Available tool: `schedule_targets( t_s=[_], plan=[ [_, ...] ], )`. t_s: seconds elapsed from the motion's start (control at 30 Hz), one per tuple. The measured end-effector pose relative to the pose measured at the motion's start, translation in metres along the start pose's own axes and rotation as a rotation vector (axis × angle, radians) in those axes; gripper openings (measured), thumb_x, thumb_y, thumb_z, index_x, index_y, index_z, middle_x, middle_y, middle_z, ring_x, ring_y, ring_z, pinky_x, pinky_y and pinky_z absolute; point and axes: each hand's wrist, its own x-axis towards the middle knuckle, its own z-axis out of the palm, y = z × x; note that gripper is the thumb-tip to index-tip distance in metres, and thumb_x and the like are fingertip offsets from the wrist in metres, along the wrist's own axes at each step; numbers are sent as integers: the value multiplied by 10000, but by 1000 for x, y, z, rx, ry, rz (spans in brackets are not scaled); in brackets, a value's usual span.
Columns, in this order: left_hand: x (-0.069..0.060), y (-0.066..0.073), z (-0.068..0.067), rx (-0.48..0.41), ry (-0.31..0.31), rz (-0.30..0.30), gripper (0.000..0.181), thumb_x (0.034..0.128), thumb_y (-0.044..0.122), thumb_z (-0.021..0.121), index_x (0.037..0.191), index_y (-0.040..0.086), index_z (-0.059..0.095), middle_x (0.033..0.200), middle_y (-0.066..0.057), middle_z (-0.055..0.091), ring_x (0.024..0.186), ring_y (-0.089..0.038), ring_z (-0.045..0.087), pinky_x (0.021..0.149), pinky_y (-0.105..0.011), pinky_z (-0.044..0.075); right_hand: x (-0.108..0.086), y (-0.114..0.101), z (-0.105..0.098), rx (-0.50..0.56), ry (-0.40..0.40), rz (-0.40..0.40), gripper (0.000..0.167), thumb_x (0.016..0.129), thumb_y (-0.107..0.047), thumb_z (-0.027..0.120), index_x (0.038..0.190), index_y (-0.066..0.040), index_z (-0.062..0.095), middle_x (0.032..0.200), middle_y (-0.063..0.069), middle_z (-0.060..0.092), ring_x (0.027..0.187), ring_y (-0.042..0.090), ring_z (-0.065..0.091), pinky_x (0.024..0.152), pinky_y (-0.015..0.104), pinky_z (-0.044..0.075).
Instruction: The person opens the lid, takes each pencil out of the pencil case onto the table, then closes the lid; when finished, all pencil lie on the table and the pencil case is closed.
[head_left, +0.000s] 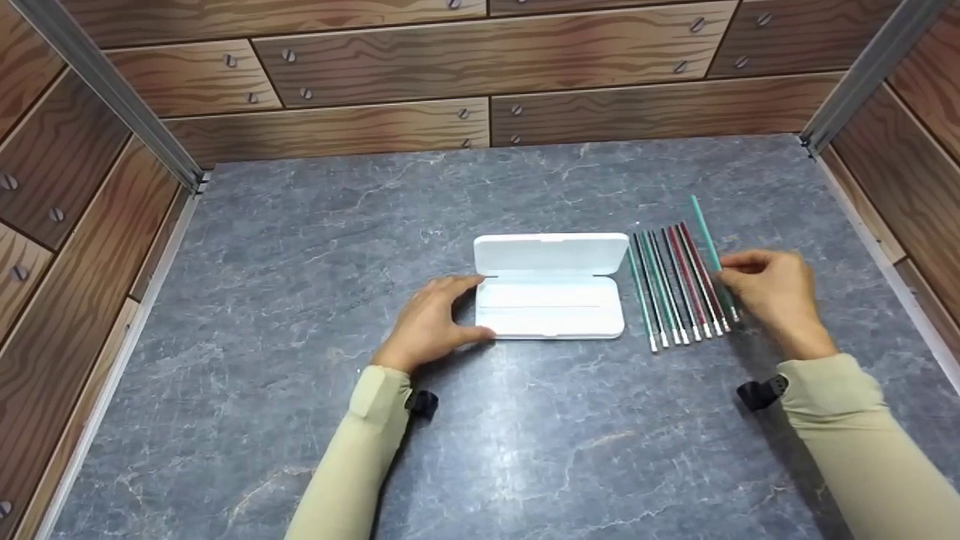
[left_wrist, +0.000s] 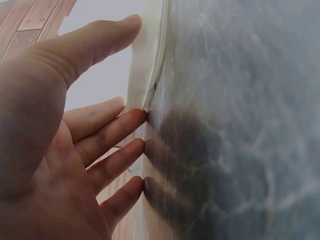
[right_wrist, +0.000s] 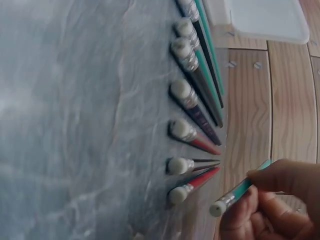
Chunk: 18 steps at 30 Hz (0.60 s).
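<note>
A white pencil case [head_left: 550,319] lies on the table with its lid [head_left: 551,255] raised at the back. Its left edge is touched by my left hand [head_left: 429,319], thumb at the front corner and index finger by the hinge, fingers fairly straight. To the right, my right hand [head_left: 780,289] pinches a green pencil [head_left: 703,231] between thumb and fingers. In the right wrist view this pencil's white eraser end [right_wrist: 218,208] points toward the camera, clear of the row. Several pencils, including a red pencil [right_wrist: 192,136], lie side by side between the case and that hand.
The grey marbled tabletop [head_left: 247,337] is bordered by wood-patterned panels [head_left: 487,67] at the back and sides. Metal posts [head_left: 112,90] stand at the back corners. A black wrist camera [head_left: 424,405] sits on each sleeve.
</note>
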Motion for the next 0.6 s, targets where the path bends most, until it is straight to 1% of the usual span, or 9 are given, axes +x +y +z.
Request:
schedule_targets(
  t_s=[0.13,0.2,0.3,0.37,0.6],
  plan=[
    [0,-2,1,-5,7,1,872,875,424,966,1625,176,598,1644,-118,626,1561,-364,543,1334,-589,410,2,5,-3,-80,-47,72,343,973,-202,823,1209,47,828,794,-202,765,665,-115,576,624,116,473],
    [0,-2,1,-7,10,-2,866,876,426,966,1621,177,602,1641,-116,628,1557,-357,547,1333,-585,412,3,6,-4,-107,-84,98,363,975,-221,823,1223,44,822,797,-170,776,671,-76,588,619,143,480],
    [-1,-2,1,-7,12,-1,860,879,431,964,1618,177,605,1635,-111,633,1553,-348,551,1336,-574,408,5,4,-5,-113,-136,130,370,988,-220,810,1241,51,810,762,-154,763,665,-29,627,604,177,512],
    [-1,-2,2,-6,11,-4,859,882,435,961,1619,179,603,1638,-108,630,1557,-344,547,1338,-573,404,6,3,-4,-113,-155,142,371,996,-218,803,1249,53,805,757,-159,756,669,-18,643,603,185,526],
    [-1,0,0,-4,5,-5,872,886,437,960,1630,172,591,1647,-111,622,1567,-347,538,1351,-574,387,7,5,-2,-82,-176,140,364,1006,-159,791,1267,96,779,789,-103,786,664,-4,666,595,188,555]
  ],
)
